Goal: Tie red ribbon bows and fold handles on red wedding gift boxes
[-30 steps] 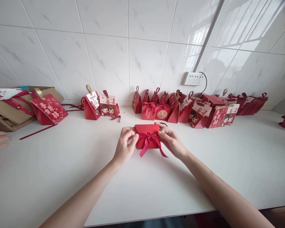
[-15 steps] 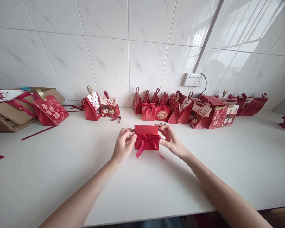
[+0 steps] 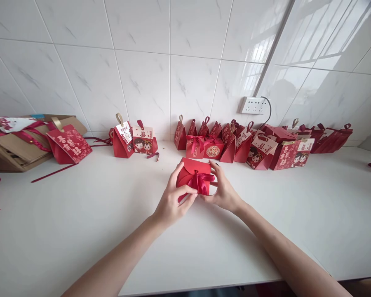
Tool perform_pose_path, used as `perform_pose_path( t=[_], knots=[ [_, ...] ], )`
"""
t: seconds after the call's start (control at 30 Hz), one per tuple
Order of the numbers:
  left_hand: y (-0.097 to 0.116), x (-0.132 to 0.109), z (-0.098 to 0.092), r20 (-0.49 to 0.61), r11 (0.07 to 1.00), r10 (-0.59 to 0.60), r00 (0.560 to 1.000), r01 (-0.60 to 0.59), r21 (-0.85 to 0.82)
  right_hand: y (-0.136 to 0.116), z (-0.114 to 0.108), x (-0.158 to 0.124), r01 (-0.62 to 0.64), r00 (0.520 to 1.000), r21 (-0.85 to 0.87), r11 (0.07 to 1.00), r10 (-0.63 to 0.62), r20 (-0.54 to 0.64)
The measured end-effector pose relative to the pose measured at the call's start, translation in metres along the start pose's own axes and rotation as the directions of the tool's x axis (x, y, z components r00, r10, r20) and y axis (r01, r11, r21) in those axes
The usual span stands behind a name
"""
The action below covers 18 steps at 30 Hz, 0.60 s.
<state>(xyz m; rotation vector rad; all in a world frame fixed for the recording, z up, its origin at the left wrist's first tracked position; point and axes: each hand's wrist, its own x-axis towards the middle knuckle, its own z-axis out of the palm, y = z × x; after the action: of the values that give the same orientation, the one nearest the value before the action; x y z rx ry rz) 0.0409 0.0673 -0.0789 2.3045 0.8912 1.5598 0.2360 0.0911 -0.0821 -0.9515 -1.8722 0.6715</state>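
Observation:
A small red gift box (image 3: pixel 192 170) with a curved flap stands on the white counter (image 3: pixel 80 222), tied with a red ribbon bow (image 3: pixel 201 180). My left hand (image 3: pixel 172 202) grips its left front, thumb and fingers closed on the box near the ribbon. My right hand (image 3: pixel 223 190) holds the right side, its fingers wrapped round the box by the bow. Both forearms reach in from the bottom of the view.
A row of finished red gift boxes (image 3: pixel 228 142) lines the tiled wall, with two more (image 3: pixel 132 140) to the left. A cardboard box (image 3: pixel 15 142) with red packs and loose ribbon (image 3: pixel 54 172) sits far left. A wall socket (image 3: pixel 253 105) is behind.
My hands have shifted inward and lower on the box. The box has turned and tilted, so its flap faces me. The view has moved slightly right.

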Motion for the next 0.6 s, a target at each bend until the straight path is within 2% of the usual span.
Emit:
perform_pose_path(
  t=[0.1, 0.3, 0.37, 0.43, 0.47, 0.53, 0.6],
  knots=[
    [-0.001, 0.0, 0.0, 0.015, 0.999, 0.038, 0.999, -0.039, 0.006, 0.0, 0.001, 0.0, 0.0, 1.0, -0.018, 1.0, 0.0, -0.008],
    [-0.002, -0.001, -0.002, 0.021, 0.999, -0.014, 1.0, 0.014, -0.038, 0.0, 0.002, -0.001, -0.009, 1.0, -0.007, 1.0, 0.009, -0.008],
    [-0.003, -0.002, -0.002, -0.007, 0.995, -0.072, 0.997, 0.071, -0.074, -0.001, 0.001, 0.0, -0.059, 0.997, 0.031, 0.998, 0.061, -0.051],
    [-0.007, -0.004, -0.001, -0.066, 0.986, -0.13, 0.989, 0.122, -0.113, -0.003, -0.001, 0.003, -0.161, 0.98, 0.167, 0.973, 0.178, -0.09],
    [-0.009, -0.004, -0.001, -0.095, 0.983, -0.145, 0.985, 0.133, -0.124, -0.004, -0.003, 0.005, -0.225, 0.963, 0.281, 0.933, 0.256, -0.081],
    [-0.016, -0.004, -0.002, -0.137, 0.987, -0.132, 0.982, 0.118, -0.107, -0.006, -0.009, 0.01, -0.343, 0.92, 0.525, 0.779, 0.392, 0.02],
    [-0.024, -0.004, -0.005, -0.158, 0.996, -0.089, 0.984, 0.083, -0.04, -0.007, -0.015, 0.013, -0.395, 0.892, 0.69, 0.607, 0.432, 0.131]
  ],
)
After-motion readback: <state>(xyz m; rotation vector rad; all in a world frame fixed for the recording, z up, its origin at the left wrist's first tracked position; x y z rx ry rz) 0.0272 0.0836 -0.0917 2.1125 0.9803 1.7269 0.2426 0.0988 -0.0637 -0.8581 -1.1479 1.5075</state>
